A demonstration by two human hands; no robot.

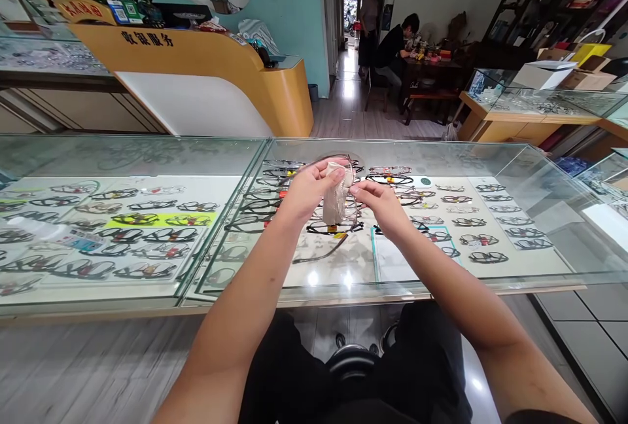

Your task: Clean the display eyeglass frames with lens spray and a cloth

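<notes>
Above the glass counter [294,283], my left hand [314,182] is closed on a crumpled beige cloth [335,205], which hangs down from the fingers. Close beside it, my right hand [380,205] pinches a thin-rimmed pair of eyeglasses [354,214] at the edge of the cloth. The cloth and fingers hide much of the glasses. Below the hands, a thin dark strip [321,255], shaped like a glasses arm, slants across the counter. Rows of eyeglass frames [470,222] show under the glass.
A clear spray bottle [59,234] lies on the counter at left. Across from me stands an orange and white cashier desk [206,44]. One person [395,48] sits at a dark table at the back; another person [370,25] stands by the doorway. Boxes [542,75] rest on a display case at right.
</notes>
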